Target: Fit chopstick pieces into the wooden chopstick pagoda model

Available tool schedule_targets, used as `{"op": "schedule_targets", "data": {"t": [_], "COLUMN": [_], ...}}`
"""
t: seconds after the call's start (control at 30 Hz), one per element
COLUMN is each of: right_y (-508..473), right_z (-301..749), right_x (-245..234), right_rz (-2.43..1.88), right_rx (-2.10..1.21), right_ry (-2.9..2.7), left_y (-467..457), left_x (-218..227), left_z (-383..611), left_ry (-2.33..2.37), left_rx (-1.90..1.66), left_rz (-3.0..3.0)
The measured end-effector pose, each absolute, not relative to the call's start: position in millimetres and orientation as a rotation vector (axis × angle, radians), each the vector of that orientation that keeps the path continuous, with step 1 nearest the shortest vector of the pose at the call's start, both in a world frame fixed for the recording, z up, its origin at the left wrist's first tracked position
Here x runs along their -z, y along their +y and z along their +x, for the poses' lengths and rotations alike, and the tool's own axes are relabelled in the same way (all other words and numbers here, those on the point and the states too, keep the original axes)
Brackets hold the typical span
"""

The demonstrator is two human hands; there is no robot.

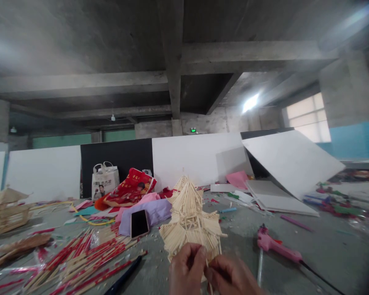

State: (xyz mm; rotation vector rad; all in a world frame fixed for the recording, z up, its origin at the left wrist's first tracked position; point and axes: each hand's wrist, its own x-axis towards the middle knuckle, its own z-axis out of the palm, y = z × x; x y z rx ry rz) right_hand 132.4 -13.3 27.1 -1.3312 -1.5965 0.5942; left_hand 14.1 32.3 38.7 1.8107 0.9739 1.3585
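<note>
A tiered pagoda model built of pale wooden sticks [189, 219] stands on the grey table near the front edge. My left hand [186, 268] and my right hand [230, 275] meet at the model's base, fingers pinched around a thin stick against its lowest tier. Both hands sit at the bottom of the frame, partly cut off.
A pink glue gun [276, 246] lies to the right with its cord. Red-wrapped chopsticks [80, 258] are scattered at left, beside a phone [139, 223] on purple paper. Another stick model [4, 211] stands far left. White boards [292, 162] lean at the back.
</note>
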Motion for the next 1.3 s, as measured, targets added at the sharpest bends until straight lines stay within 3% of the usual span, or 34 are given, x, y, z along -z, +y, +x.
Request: {"op": "schedule_targets", "data": {"t": [0.27, 1.3], "right_y": [22.9, 46.0], "right_z": [150.4, 147.2], "right_x": [-56.6, -62.5], "right_rz": [-1.398, -1.414], "right_rx": [-0.597, -0.529], "right_ry": [-1.473, -1.555], "left_y": [30.0, 23.1], "left_x": [-63.3, -63.1], "left_z": [10.4, -3.0], "left_ry": [0.994, 0.961], "left_rx": [-1.58, -1.486], "left_rz": [1.845, 2.001]}}
